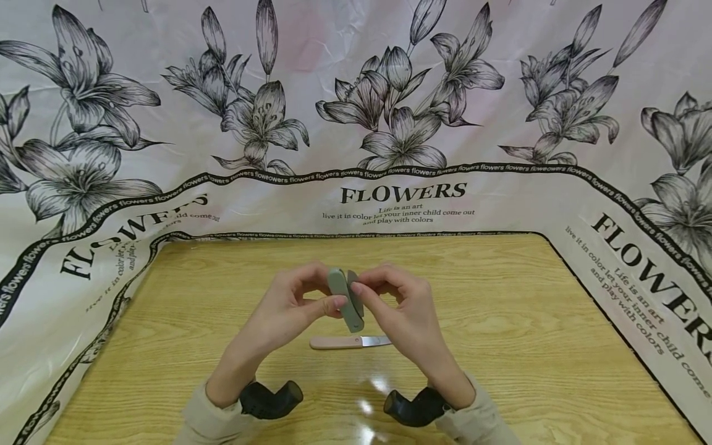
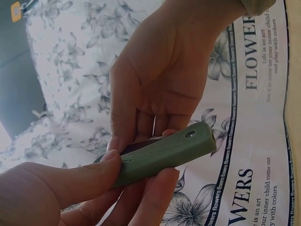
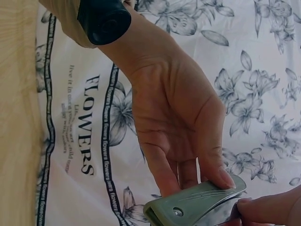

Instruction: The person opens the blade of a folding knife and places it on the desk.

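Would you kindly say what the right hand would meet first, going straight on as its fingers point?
Beyond the blade it pinches, the right hand probably meets the green handle held by the left hand; depth is unclear.

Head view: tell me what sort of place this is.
Probably a makeshift indoor filming booth: a wood-grain table, flower-printed cloth enclosing it behind and on both sides, and black wrist-worn devices that look like recording gear.
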The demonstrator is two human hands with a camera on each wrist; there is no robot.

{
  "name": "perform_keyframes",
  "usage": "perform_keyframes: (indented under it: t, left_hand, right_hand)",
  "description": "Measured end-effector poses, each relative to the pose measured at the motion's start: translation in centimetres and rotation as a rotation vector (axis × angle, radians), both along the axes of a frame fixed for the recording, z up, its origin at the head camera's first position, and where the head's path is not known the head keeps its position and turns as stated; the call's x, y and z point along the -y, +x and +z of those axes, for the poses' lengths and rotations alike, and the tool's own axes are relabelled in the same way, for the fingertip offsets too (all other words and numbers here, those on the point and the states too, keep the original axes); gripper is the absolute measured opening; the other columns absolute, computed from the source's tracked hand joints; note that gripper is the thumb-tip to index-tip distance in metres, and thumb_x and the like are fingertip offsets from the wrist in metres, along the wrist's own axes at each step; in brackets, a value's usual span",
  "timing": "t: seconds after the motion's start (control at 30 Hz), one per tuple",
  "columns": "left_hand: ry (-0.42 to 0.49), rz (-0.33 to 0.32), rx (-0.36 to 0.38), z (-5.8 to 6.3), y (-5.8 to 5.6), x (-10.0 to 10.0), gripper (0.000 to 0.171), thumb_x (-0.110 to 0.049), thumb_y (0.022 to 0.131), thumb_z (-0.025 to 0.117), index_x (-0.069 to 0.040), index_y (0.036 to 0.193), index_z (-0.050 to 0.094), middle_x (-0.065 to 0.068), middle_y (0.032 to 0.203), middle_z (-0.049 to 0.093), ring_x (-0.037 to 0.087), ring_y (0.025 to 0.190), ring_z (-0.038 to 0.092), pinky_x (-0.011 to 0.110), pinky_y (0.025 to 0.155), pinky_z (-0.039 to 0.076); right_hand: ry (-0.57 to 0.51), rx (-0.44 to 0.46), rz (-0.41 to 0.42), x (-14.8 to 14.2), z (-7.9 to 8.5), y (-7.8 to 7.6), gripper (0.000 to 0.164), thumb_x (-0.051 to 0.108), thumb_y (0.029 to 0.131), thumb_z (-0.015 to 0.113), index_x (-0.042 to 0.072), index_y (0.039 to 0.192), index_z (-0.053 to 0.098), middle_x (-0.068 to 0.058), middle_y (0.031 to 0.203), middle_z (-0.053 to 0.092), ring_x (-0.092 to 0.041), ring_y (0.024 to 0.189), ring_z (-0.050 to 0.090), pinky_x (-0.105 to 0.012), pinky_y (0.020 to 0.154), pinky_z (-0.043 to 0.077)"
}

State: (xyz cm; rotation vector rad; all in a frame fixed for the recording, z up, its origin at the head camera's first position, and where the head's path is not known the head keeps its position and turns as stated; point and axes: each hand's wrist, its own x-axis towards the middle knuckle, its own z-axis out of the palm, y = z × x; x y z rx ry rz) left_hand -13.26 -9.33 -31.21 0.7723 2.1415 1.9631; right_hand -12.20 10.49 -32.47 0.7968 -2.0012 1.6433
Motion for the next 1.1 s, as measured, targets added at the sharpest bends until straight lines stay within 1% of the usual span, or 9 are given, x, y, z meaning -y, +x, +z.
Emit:
perform_keyframes:
  t: [0.2,0.3,0.43,0.6,0.7,0.83,0.9,1.1]
  left_hand:
    - [-0.004,0.004,0.005,-0.2,-0.2,-0.1,0.014,0.001,0.09,0.071,-0.004,0.101,0.066,0.012,0.099,0.065,0.03,0.094,0.065,0.042,0.077,0.06]
    - [0.004,0.007,0.014,-0.3,-0.2,-0.1,0.013,0.002,0.09,0.071,-0.004,0.1,0.065,0.013,0.099,0.065,0.032,0.095,0.065,0.043,0.077,0.06]
    - [0.014,0.014,0.014,-0.7,-0.4,-0.1,0.012,0.003,0.09,0.07,-0.002,0.098,0.063,0.014,0.097,0.065,0.034,0.094,0.065,0.043,0.077,0.06]
    - [0.028,0.025,-0.005,-1.4,-0.6,0.0,0.011,0.001,0.09,0.07,0.002,0.097,0.061,0.016,0.095,0.065,0.032,0.09,0.067,0.044,0.077,0.06]
    - [0.062,0.025,-0.013,-1.7,-0.8,0.1,0.014,-0.001,0.09,0.071,0.005,0.097,0.06,0.018,0.095,0.063,0.031,0.089,0.068,0.045,0.077,0.06]
    - [0.121,0.035,-0.013,-2.0,-0.9,0.0,0.015,0.002,0.09,0.07,0.009,0.097,0.059,0.019,0.095,0.061,0.028,0.089,0.067,0.045,0.077,0.06]
    - [0.151,0.048,-0.007,-2.2,-1.0,-0.1,0.013,0.006,0.089,0.069,0.009,0.097,0.06,0.019,0.096,0.06,0.026,0.09,0.066,0.046,0.076,0.06]
    - [0.221,0.096,0.021,-2.9,-1.2,-0.1,0.013,0.011,0.089,0.066,0.009,0.101,0.06,0.016,0.097,0.059,0.022,0.09,0.065,0.046,0.077,0.06]
  right_hand:
    - [-0.005,0.017,0.011,-0.2,-0.1,-0.2,0.009,-0.007,0.087,0.071,0.0,0.093,0.072,-0.013,0.086,0.071,-0.018,0.074,0.067,-0.027,0.068,0.057]
    - [-0.004,0.031,0.004,-0.4,-0.3,-0.4,0.008,-0.006,0.088,0.071,0.0,0.093,0.073,-0.011,0.086,0.071,-0.018,0.074,0.067,-0.027,0.069,0.057]
    - [-0.01,0.054,0.003,-0.7,-0.6,-0.6,0.008,-0.006,0.088,0.071,0.0,0.092,0.072,-0.012,0.086,0.071,-0.019,0.074,0.067,-0.027,0.07,0.057]
    - [-0.028,0.092,0.011,-1.3,-1.0,-1.0,0.006,-0.006,0.088,0.07,-0.002,0.093,0.072,-0.016,0.087,0.07,-0.018,0.075,0.067,-0.027,0.072,0.057]
    - [-0.039,0.087,0.023,-1.6,-1.2,-1.3,0.005,-0.006,0.089,0.07,-0.003,0.093,0.071,-0.018,0.088,0.069,-0.019,0.076,0.067,-0.027,0.072,0.057]
    - [-0.057,0.076,0.039,-2.1,-1.5,-1.7,0.005,-0.008,0.089,0.069,-0.005,0.092,0.07,-0.016,0.088,0.069,-0.017,0.077,0.066,-0.025,0.071,0.057]
    - [-0.067,0.077,0.041,-2.4,-1.7,-1.8,0.006,-0.01,0.088,0.068,-0.006,0.092,0.069,-0.014,0.088,0.069,-0.014,0.077,0.066,-0.025,0.07,0.056]
    - [-0.088,0.09,0.023,-3.1,-2.5,-2.3,0.008,-0.011,0.088,0.068,-0.004,0.092,0.07,-0.008,0.087,0.069,-0.014,0.075,0.066,-0.026,0.068,0.057]
